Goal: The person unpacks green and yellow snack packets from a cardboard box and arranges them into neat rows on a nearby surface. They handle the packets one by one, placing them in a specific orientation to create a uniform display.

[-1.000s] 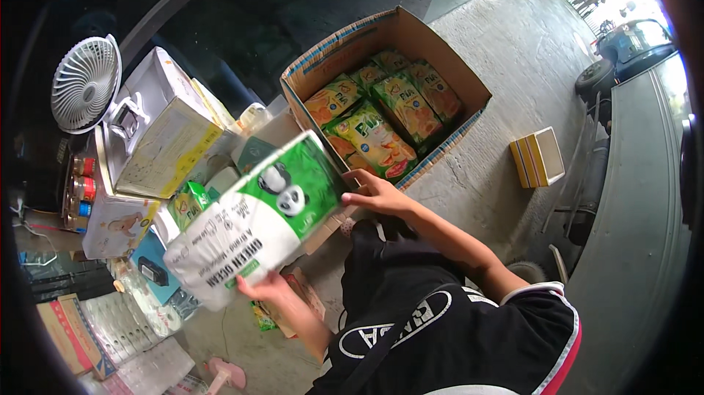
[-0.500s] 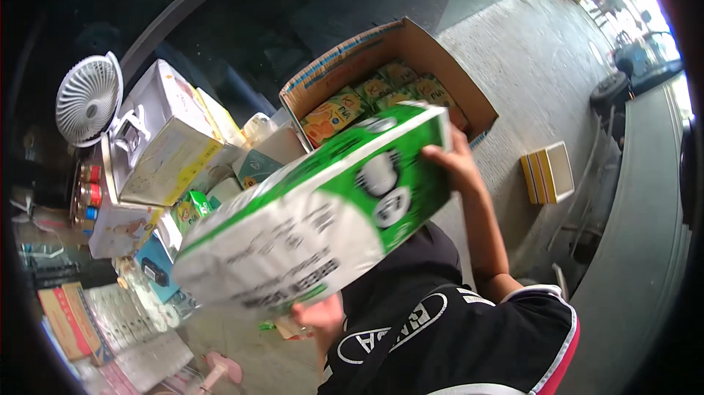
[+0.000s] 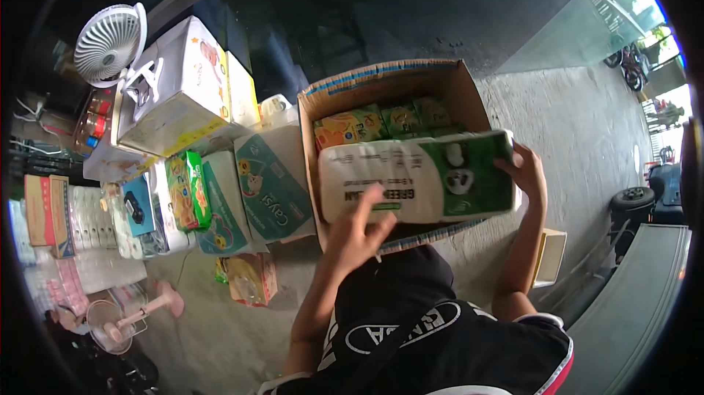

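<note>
"What's nearest?"

"The left hand [image 3: 353, 237], fingers spread against the white part of a panda-printed tissue pack [image 3: 414, 178]; whether it presses firmly, I cannot tell."

"And the right hand [image 3: 531, 181]?"

"That one pinches the pack's green end, thumb on the printed face."

"So where does the pack sit?"

"Across the opening of a cardboard carton [image 3: 440, 85], its green end reaching past the side wall."

"Beyond it?"

"Green-and-orange packets [image 3: 350, 126] inside, a white fan [image 3: 110, 44] at left, and farthest, a motorcycle [image 3: 632, 71] at right."
</note>
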The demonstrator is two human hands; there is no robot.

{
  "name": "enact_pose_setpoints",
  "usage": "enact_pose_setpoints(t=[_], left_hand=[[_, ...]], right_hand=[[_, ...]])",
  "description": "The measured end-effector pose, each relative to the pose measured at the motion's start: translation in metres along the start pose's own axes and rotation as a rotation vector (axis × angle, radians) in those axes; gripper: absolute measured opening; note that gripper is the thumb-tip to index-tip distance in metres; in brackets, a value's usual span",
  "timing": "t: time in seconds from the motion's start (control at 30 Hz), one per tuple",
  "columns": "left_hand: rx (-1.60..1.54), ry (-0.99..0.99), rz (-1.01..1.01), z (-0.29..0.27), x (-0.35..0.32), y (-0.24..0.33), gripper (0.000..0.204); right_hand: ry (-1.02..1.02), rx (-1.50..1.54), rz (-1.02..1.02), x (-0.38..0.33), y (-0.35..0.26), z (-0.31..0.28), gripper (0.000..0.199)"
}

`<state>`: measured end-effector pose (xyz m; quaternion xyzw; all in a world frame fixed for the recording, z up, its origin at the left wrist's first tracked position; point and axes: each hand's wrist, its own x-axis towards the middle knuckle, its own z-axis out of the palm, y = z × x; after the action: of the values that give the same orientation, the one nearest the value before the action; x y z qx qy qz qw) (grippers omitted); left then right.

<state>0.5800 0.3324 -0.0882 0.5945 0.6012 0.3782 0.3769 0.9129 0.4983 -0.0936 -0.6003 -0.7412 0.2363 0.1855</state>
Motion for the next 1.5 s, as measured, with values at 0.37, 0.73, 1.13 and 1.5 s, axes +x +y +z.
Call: enact_pose_setpoints(t=[0.37, 0.73, 1.13, 1.5], left_hand=[[0.493, 0.146, -0.001, -0.009, 0.1, -0.066, 0.044], [0.939, 0.199, -0.092, 0.032, 0.055, -0.081, 0.043], [0.482, -0.101, 0.296, -0.037, 0.035, -0.084, 0.037], [0.773, 0.682, -0.141, -0.279, -0.06, -0.225, 0.03]], right_hand=[[-0.443, -0.587, -0.039, 0.067, 0.047, 0.076, 0.039], [-0.357, -0.097, -0.47, 0.001, -0.077, 0.12, 0.081], [-0.104, -0.159, -0.199, -0.095, -0.118, 0.197, 0.091], [-0.051, -0.195, -0.137, -0.135, -0.211, 0.25, 0.088]])
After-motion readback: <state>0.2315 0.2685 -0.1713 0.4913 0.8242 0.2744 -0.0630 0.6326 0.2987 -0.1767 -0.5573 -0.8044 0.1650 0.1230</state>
